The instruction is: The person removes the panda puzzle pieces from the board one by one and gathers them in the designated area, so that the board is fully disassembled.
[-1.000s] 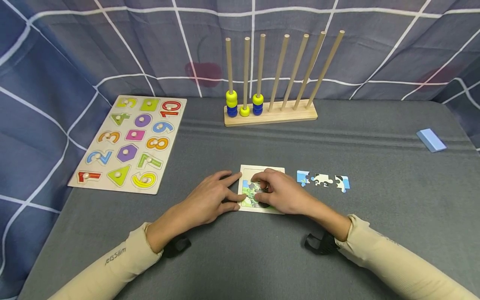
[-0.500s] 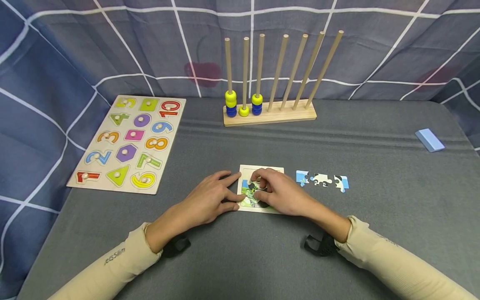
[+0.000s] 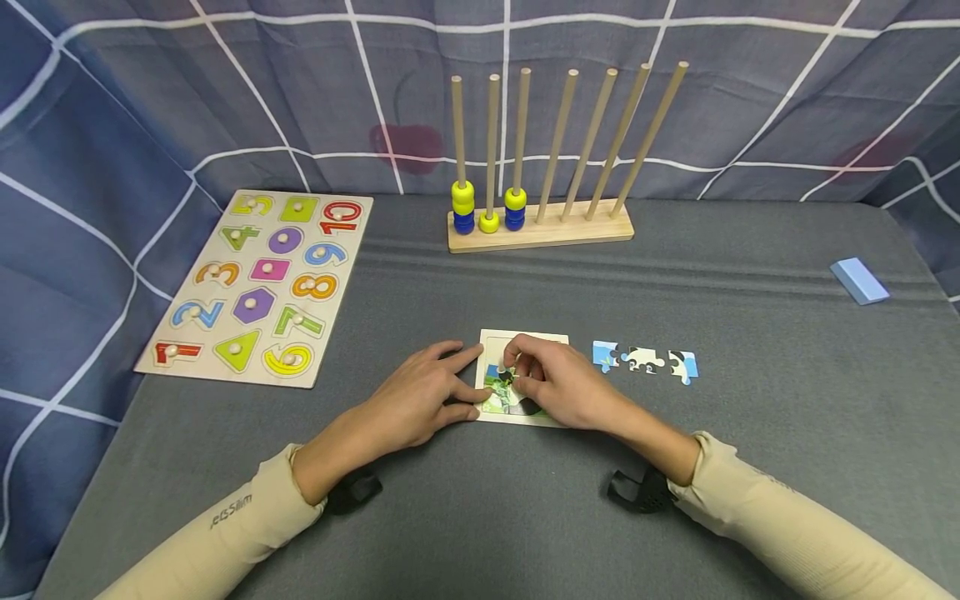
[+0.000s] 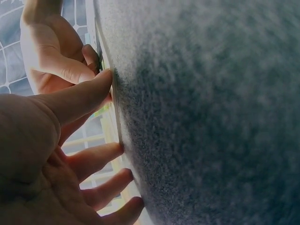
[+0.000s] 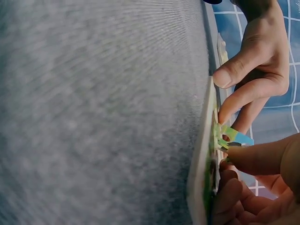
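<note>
Tipped up since a moment ago, one puzzle piece rises from one frame, pinched by the right hand; the left hand, fingers spread, touches the frame's edge; three loose pieces lie nearby.

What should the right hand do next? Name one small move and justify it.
Probably lower the tilted green-and-blue piece in the right hand and press it flat into the puzzle frame: the right wrist view shows it sticking up, and the left hand touches the frame's edge.
</note>
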`<state>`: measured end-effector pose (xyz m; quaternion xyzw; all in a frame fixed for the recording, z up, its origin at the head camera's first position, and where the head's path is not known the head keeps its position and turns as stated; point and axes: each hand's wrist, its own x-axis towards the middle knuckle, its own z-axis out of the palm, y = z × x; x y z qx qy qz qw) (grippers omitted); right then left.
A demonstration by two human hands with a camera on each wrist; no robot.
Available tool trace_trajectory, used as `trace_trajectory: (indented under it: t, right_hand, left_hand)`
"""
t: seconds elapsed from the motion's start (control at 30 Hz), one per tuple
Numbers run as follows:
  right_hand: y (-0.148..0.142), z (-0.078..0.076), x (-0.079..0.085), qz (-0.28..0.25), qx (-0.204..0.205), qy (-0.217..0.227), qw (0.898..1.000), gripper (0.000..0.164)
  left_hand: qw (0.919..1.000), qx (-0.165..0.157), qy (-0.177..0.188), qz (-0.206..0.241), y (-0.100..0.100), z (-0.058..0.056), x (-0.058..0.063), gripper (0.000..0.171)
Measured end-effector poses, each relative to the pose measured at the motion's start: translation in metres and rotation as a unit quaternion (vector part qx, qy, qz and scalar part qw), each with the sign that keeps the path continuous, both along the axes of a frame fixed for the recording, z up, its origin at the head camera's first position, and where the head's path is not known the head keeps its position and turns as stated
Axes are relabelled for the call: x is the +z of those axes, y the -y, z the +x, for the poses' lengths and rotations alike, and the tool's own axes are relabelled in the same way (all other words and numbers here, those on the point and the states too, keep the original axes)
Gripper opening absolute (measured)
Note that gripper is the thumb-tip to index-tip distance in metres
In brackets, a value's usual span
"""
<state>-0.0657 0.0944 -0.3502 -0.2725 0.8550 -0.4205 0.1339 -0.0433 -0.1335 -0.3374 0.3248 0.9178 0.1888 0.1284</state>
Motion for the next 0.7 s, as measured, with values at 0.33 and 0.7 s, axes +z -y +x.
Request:
trace_trajectory:
  t: [0.33, 0.7]
  right_hand:
    - [0.0001, 0.0008, -0.0029, -0.022, -0.024, 0.005, 0.999, 0.015]
    - [-0.008, -0.0005, -0.0004, -0.063, -0.033, 0.051, 0.996, 0.016]
  left_hand:
    - [0.9999, 0.001, 0.01, -0.004, -0.0006, -0.0005, 0.0013, 0.03]
    - [1.0, 0.0, 0.003, 0.001, 0.0009, 0.0005, -0.0001, 0.032]
